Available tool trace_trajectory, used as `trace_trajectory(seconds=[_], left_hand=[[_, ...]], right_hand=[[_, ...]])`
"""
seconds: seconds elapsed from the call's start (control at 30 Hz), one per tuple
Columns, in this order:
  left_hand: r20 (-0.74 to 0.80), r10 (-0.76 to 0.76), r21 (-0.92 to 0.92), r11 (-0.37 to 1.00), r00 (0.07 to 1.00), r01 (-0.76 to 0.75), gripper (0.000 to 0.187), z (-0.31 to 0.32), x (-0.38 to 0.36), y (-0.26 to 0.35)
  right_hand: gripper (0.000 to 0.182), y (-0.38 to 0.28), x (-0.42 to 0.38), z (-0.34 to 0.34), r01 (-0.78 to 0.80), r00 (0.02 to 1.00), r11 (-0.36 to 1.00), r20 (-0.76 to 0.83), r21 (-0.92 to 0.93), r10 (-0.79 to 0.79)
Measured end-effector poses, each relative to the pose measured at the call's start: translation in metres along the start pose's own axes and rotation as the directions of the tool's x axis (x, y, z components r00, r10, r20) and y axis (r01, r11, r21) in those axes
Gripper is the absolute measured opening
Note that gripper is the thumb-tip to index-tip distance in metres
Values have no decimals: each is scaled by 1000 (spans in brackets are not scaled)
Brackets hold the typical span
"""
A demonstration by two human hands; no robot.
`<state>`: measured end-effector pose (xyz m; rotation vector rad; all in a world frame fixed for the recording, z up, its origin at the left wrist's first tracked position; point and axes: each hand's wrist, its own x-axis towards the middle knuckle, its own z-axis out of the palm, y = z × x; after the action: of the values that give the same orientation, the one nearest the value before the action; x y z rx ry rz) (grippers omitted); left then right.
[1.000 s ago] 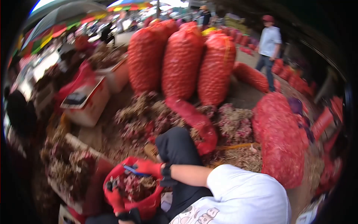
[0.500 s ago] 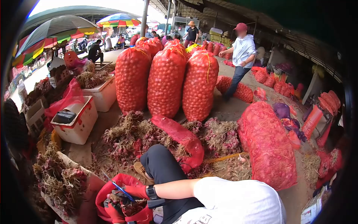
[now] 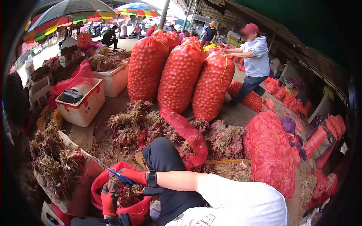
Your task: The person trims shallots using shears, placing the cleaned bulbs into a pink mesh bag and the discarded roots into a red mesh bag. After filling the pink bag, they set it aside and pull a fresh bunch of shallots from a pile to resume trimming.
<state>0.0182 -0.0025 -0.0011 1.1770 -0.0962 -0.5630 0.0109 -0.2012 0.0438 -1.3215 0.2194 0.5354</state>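
Observation:
My right hand [image 3: 132, 175], in a red and dark glove, is closed around blue-handled scissors [image 3: 120, 175]. Their metal blade points up and to the left. On the near side, my gloved left hand [image 3: 109, 199] has its fingers curled at the left of an open red mesh bag [image 3: 141, 211]. What those fingers hold, if anything, I cannot make out. Shallots with dry stalks [image 3: 130, 196] fill the bag between my hands. Left of the bag, a white box [image 3: 69, 141] is heaped with more shallot bunches [image 3: 58, 164].
Tall filled red net sacks [image 3: 179, 77] stand ahead, where a person [image 3: 255, 56] leans with hands on one. Loose shallot bunches [image 3: 132, 124] and a bulging net sack [image 3: 269, 154] lie nearby. A foam box [image 3: 83, 105] stands left.
Both hands have lifted from deep in the bag, the scissors rising with my right. The person in the cap has reached the sacks and placed hands on one. My view has shifted.

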Motion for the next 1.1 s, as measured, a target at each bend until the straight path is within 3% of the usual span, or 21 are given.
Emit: trace_trajectory(seconds=[0.07, 0.13, 0.2, 0.23, 0.27, 0.33, 0.37, 0.43, 0.5, 0.57, 0.67, 0.7, 0.73, 0.77, 0.8, 0.83, 0.9, 0.97, 1.0, 1.07, 1.1], left_hand=[[-11, 20, -2, 1000, 1000, -20, 16, -8, 4, -4], [6, 210, 441, 877, 978, -192, 15, -12, 1, -6], [67, 430, 758, 565, 901, -326, 13, -26, 7, -28], [15, 316, 810, 552, 949, -197, 14, -38, 14, -39], [-33, 295, 728, 661, 955, -180, 16, -36, 12, -42], [-111, 243, 523, 839, 964, -151, 21, -18, 8, -41], [-243, -2, 262, 963, 970, 67, 28, -7, 4, -34], [-329, -131, -62, 991, 935, 117, 28, 28, -7, -9], [-251, -233, -292, 944, 939, 156, 32, 21, -4, -10], [-98, 192, 287, 945, 976, -157, 37, 17, 9, -16], [355, 379, 846, 258, 855, -466, 48, -1, -8, -5], [183, 35, 356, 929, 983, -100, 47, 12, -9, 3], [-20, -314, -469, 841, 949, 268, 46, 25, -10, 11], [143, -167, -438, 873, 976, 213, 39, 12, -4, -5], [144, -45, -58, 997, 989, 54, 33, 14, -8, 0], [143, 77, 331, 936, 987, -121, 28, 15, -11, 4], [-2, -106, 37, 994, 994, 106, 23, 14, -13, 0], [73, -62, -78, 995, 995, 67, 21, -1, -8, -13], [62, 138, 226, 963, 989, -148, 21, 5, -10, -4], [246, 452, 713, 515, 858, -476, 23, 15, -12, 13], [108, 210, 660, 716, 972, -228, 26, 4, -12, 10]], right_hand=[[28, 16, 9, -6, 52, 996, 998, 75, 22, -54], [30, 22, 8, 1, 276, 959, 958, 90, -74, -270], [34, 15, -7, 14, 401, 912, 864, 41, -306, -409], [36, 6, -17, 17, 393, 890, 782, -12, -484, -455], [39, 3, -21, 20, 361, 859, 674, -52, -644, -509], [43, 18, -5, 11, 289, 924, 791, -57, -540, -378], [43, 20, -4, 8, 261, 941, 830, -62, -493, -333], [44, 14, -13, 8, 124, 991, 967, -25, -223, -133], [43, -16, -36, 16, 217, 976, 941, 50, -260, -212], [42, 1, -19, 14, 427, 898, 802, 96, -417, -429], [41, 17, -15, 3, 420, 842, 601, 46, -680, -537], [43, 18, -10, 4, 397, 844, 623, 0, -674, -537], [38, 11, -13, 9, 283, 913, 770, -86, -572, -399], [33, 10, -17, 4, 283, 901, 709, -75, -646, -427], [32, 44, 8, -8, 271, 962, 962, -16, -30, -272], [31, 49, 9, -10, 190, 980, 964, 23, 187, -198], [31, 57, 13, -19, 204, 978, 973, -70, 107, -197], [31, 51, 15, -26, 112, 972, 897, 138, 428, -187], [32, 42, 13, -26, 29, 927, 856, 307, 516, -216], [30, 29, 2, -18, 37, 985, 915, 141, 403, -102], [30, 27, 0, -16, 35, 998, 939, 45, 341, -53]])
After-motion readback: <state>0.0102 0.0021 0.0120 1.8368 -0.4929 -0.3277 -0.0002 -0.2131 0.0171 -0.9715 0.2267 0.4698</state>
